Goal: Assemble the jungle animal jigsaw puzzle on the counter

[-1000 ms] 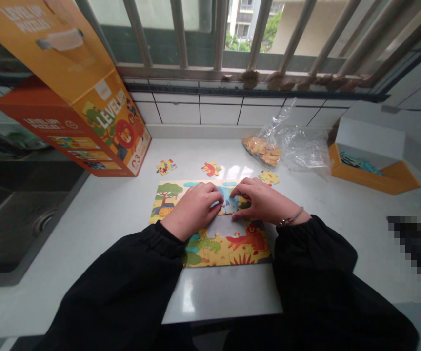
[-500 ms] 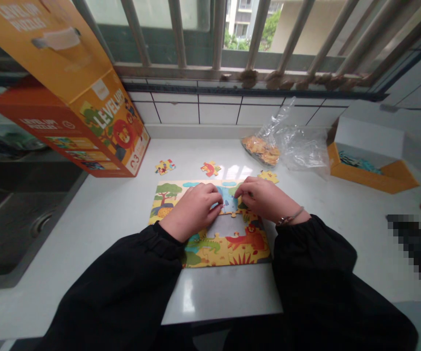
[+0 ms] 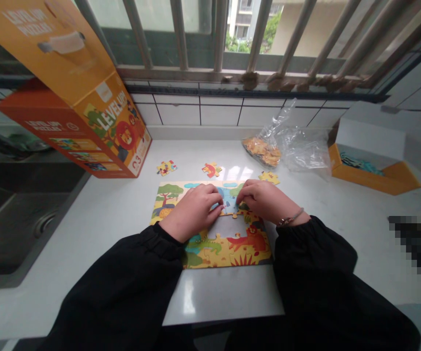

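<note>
A jigsaw puzzle (image 3: 247, 253) with a savanna picture lies flat on the worktop, a grey gap in its middle. Above that gap sits a blue puzzle piece (image 3: 229, 201) whose lower edge and tab border the gap. My left hand (image 3: 195, 209) rests over the puzzle's left half, fingers curled at the blue piece's left side. From the other side my right hand (image 3: 265, 199) has thumb and fingers bent together at its right edge. Both palms hide parts of the picture. Behind the puzzle lie three loose pieces: one multicoloured (image 3: 167, 167), one with red (image 3: 211, 169), one yellow (image 3: 269, 177).
An orange puzzle box (image 3: 122, 131) stands open at the left, beside a dark sink (image 3: 23, 273). At the back lies a clear plastic bag (image 3: 265, 151) of pieces. To its right is an open yellow box (image 3: 374, 178) holding blue pieces. A barred window (image 3: 217, 39) is behind.
The view has shifted very slightly. Both hands stay at the blue piece, with the right fingers moved a little; the puzzle and loose pieces look the same.
</note>
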